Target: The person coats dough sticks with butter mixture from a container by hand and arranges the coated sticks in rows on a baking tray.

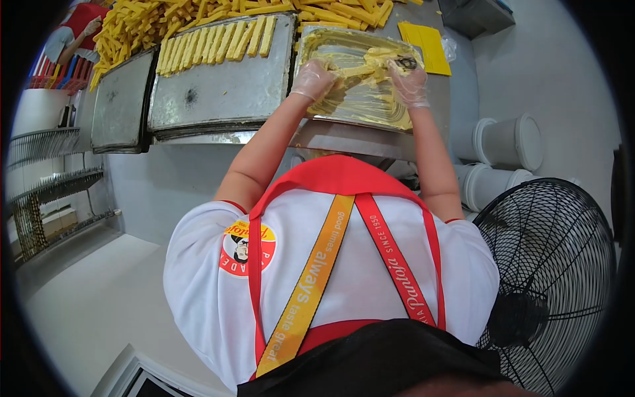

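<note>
My left hand (314,79), in a clear plastic glove, is closed on one end of a cream-smeared yellow baked stick (356,71). The stick lies level over a metal tray (370,124) streaked with pale yellow cream. Also gloved, my right hand (411,86) is closed around a tool with a dark part (406,63) showing above the fingers; its exact kind is unclear. A thick lump of cream (382,55) sits beside it. Left of the cream tray, a row of coated sticks (215,43) lies on another metal tray (225,99).
A large heap of yellow sticks (145,23) covers the far side. Yellow sheets (425,46) lie right of the cream tray. White buckets (512,142) and a black fan (546,291) stand at right. Another person (83,30) is at far left, near wire racks (56,182).
</note>
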`<act>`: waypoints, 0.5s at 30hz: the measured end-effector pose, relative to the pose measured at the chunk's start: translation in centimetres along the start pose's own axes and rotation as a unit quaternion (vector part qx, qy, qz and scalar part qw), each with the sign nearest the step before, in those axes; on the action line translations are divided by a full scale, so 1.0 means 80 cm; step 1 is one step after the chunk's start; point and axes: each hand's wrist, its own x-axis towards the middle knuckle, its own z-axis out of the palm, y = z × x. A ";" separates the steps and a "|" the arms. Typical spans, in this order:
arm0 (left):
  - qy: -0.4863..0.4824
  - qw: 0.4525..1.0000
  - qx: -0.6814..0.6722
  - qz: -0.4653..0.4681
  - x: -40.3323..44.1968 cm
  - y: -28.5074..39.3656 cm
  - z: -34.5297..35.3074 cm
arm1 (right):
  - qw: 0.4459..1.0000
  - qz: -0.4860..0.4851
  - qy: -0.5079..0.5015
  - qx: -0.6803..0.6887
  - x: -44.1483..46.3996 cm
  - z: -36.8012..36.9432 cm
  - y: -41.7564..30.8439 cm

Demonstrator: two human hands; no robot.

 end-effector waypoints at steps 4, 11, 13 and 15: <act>0.026 0.998 0.038 0.050 0.014 -0.018 0.012 | 0.989 -0.034 -0.025 0.140 -0.023 0.014 -0.054; 0.118 0.990 0.032 0.074 -0.029 0.015 -0.031 | 0.979 0.118 -0.019 0.163 0.000 -0.002 0.028; 0.236 0.964 0.000 0.125 -0.043 0.013 -0.055 | 0.993 0.083 0.014 0.077 -0.001 -0.002 0.024; 0.282 0.955 0.033 0.081 -0.032 0.006 -0.082 | 0.989 0.083 0.011 0.121 -0.009 0.002 0.031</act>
